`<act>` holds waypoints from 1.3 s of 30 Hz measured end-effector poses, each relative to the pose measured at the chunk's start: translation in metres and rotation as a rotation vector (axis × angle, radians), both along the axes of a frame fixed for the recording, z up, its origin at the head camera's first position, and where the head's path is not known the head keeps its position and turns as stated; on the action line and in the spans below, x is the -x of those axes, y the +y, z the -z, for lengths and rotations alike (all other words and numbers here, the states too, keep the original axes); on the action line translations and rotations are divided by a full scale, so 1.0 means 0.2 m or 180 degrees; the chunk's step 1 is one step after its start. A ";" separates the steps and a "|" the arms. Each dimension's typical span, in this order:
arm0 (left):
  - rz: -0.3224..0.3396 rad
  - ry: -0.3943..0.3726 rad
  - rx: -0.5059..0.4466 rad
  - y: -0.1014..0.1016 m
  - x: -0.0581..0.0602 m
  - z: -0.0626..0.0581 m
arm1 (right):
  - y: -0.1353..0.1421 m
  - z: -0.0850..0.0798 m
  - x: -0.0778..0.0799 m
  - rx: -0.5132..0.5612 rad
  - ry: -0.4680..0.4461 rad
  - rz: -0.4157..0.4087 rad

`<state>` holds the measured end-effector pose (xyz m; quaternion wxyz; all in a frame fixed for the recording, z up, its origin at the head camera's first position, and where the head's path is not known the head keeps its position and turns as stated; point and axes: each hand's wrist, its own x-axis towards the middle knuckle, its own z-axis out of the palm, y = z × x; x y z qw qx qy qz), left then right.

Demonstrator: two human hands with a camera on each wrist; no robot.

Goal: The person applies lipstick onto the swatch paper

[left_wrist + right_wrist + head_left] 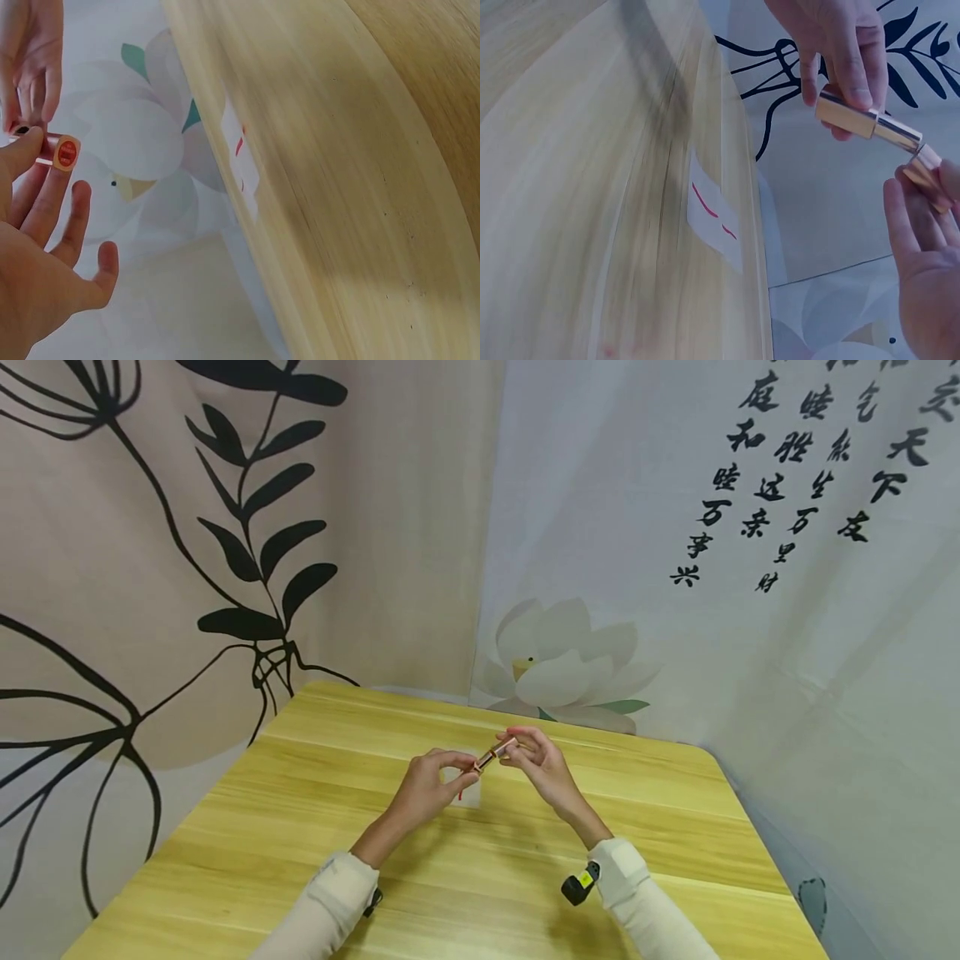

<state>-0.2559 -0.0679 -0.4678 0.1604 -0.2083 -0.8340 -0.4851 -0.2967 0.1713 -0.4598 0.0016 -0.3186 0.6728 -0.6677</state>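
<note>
Above the table, my left hand (429, 783) pinches the gold base of a lipstick (847, 116) between thumb and fingers. A round red label shows on the base's end in the left wrist view, where the left hand (52, 262) has its other fingers spread. My right hand (547, 770) holds the lipstick's gold cap (927, 180) by thumb and fingers. Between base and cap shows the shiny inner tube (898, 133). The cap's mouth meets the end of this tube at a slight angle. Any lipstick bullet is hidden.
A white paper (714, 217) with red strokes lies on the wooden table (315, 827) beneath the hands. Printed curtains (405, 527) hang behind the table's far edge. A small black camera (581, 883) is worn at the right wrist.
</note>
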 end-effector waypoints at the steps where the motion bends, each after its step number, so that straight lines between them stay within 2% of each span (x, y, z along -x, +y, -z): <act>1: 0.0003 0.0020 0.0009 0.00 0.00 0.00 | 0.00 0.00 0.00 0.0005 0.0007 -0.0027; 12: -0.0026 0.0054 0.0141 -0.01 -0.01 0.01 | -0.04 0.01 -0.01 -0.0069 0.0064 -0.0136; 17: 0.0007 0.0111 0.0165 -0.01 -0.01 0.01 | -0.06 0.02 -0.02 -0.0321 0.0059 -0.0156; 21: 0.0012 0.0166 0.0175 0.00 -0.01 0.00 | -0.07 0.03 -0.02 -0.0577 0.0175 -0.0071; 28: -0.0006 0.0237 0.0194 0.00 0.00 0.02 | -0.07 0.03 -0.02 -0.0614 0.0309 -0.0063; 35: 0.0085 0.0086 0.0440 -0.01 0.00 0.01 | -0.09 0.04 -0.03 -0.0892 0.0493 0.0088; 39: 0.0085 0.0091 0.0633 -0.02 0.00 -0.01 | -0.11 0.03 -0.05 -0.1072 0.0550 0.0116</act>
